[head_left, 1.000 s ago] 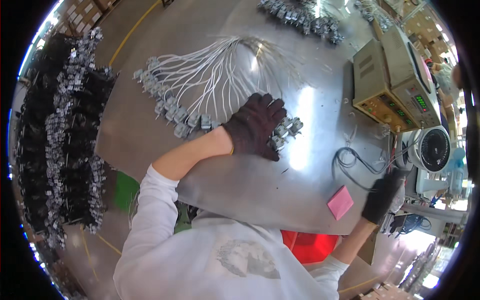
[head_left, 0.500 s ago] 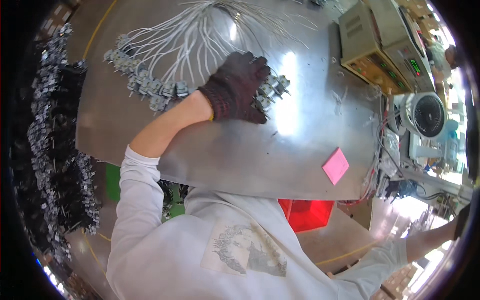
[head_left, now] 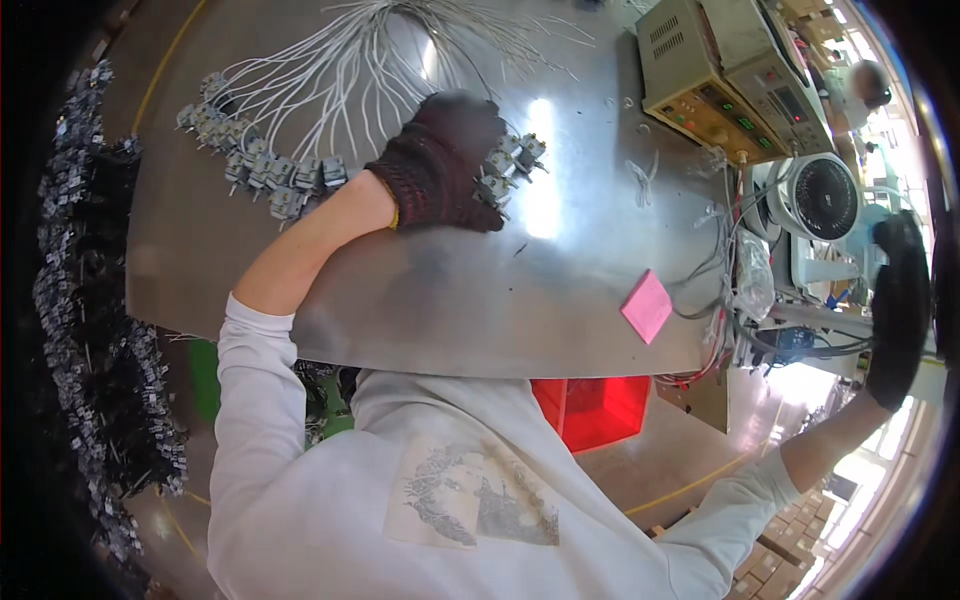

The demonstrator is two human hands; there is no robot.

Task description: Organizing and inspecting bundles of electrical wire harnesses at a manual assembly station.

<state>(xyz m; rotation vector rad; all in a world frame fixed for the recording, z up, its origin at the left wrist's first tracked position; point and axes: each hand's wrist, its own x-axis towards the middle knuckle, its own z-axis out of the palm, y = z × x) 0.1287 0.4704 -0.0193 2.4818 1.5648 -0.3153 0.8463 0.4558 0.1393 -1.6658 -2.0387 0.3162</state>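
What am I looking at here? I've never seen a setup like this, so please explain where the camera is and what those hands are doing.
There's no robot: these are a person's own gloved hands. Every picture comes from one wide fisheye camera on their head, looking down, so straight edges bend.

The left hand rests over a row of small grey parts on a metal table; its grip is hidden. Thin white wires fan out beyond them. The right hand is off the table, at the picture's far right; I can't tell whether it holds anything.

Also on the table are a pink pad and two boxy instruments.
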